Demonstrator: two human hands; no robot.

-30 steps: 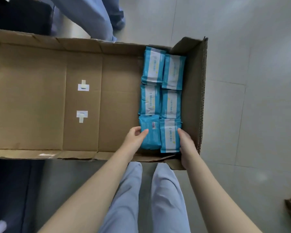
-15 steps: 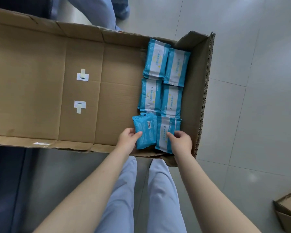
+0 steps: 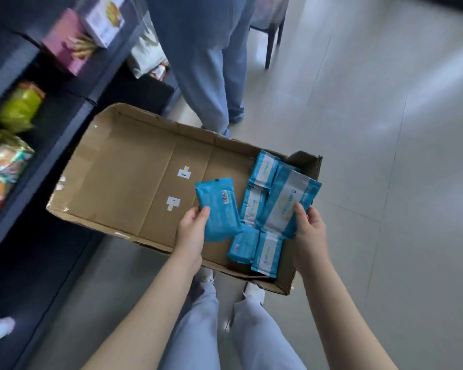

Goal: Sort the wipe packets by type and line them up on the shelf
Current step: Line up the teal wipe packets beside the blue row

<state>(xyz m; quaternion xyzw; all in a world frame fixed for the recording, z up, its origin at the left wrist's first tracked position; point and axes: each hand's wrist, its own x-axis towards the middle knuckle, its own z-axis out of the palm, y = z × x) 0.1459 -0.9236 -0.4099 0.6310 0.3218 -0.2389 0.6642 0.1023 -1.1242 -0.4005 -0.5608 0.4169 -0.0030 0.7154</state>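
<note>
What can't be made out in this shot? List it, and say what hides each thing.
Head view, throughout.
Barcode-side packet in the left hand: its front faces away, so its type is unclear.
White-banded packet in the right hand: print too small and blurred.
Packets in the box: partly covered by the held ones; count uncertain.
Shelf: motion-blurred, cut off by the left edge.
</note>
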